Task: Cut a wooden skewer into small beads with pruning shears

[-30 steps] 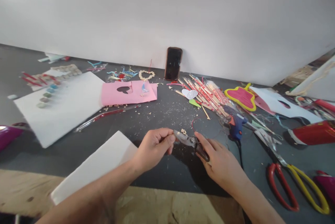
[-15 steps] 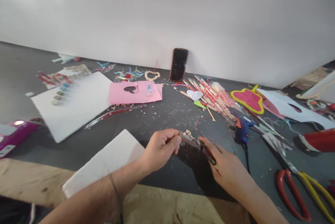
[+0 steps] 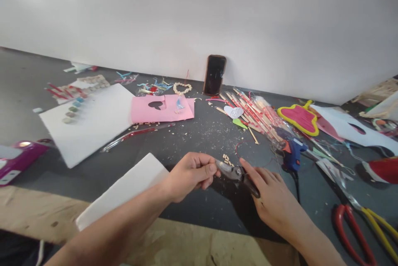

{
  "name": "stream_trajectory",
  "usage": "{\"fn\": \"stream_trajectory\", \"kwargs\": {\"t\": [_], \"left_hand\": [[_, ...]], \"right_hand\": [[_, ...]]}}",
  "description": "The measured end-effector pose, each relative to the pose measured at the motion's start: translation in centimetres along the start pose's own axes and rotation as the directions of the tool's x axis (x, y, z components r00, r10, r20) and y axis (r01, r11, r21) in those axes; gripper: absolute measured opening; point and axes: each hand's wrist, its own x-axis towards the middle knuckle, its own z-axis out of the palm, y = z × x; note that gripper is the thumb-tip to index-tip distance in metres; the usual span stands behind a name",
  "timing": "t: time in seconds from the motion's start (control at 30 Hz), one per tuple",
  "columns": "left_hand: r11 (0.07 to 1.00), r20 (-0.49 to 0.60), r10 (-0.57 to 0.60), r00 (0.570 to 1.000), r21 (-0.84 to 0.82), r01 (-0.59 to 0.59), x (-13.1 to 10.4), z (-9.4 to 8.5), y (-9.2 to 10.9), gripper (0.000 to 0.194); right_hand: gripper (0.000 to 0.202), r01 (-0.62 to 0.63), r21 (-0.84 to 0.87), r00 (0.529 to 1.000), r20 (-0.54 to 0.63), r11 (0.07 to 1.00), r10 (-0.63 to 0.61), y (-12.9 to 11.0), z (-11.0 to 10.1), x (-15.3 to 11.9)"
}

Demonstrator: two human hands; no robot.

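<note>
My right hand (image 3: 273,195) is wrapped round the dark handles of a pair of pruning shears (image 3: 231,170). The grey blades of the shears point left and reach the fingertips of my left hand (image 3: 194,176). Thumb and fingers of that hand are pinched together at the blade tips; whatever small piece they hold is hidden. Just behind the blades lie several short pale cut pieces (image 3: 226,159) on the dark table. A thin red thread (image 3: 236,147) curls near my right fingertips.
White boards (image 3: 124,189) lie at the left, with a pink paper (image 3: 143,112) behind. A phone (image 3: 215,74) leans on the wall. To the right are wrapped sticks (image 3: 248,110), a blue glue gun (image 3: 292,154) and large scissors (image 3: 353,203) with red and yellow handles.
Both hands stay together at the blades, with the shears turned slightly and my right fingers a little more extended. The whole view has shifted slightly.
</note>
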Motion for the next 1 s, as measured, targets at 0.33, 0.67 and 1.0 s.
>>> {"fn": "stream_trajectory", "kwargs": {"t": [0.33, 0.67, 1.0], "left_hand": [[0.996, -0.048, -0.074, 0.996, -0.059, 0.071, 0.3, 0.1, 0.2, 0.030], [0.975, -0.178, 0.039, 0.983, 0.224, 0.002, 1.1, 0.2, -0.5, 0.028], [0.931, -0.161, 0.099, 0.982, 0.363, -0.034, 1.0, 0.6, -0.4, 0.040]], "right_hand": [[0.071, -0.056, 0.046, 0.998, 0.026, 0.997, 0.055, -0.9, 0.1, 0.2], [0.073, -0.104, -0.049, 0.994, 0.031, 0.993, 0.106, -0.5, -0.7, 0.6], [0.079, -0.171, 0.061, 0.955, 0.257, 0.983, 0.150, -1.5, -2.5, -0.2]]}}
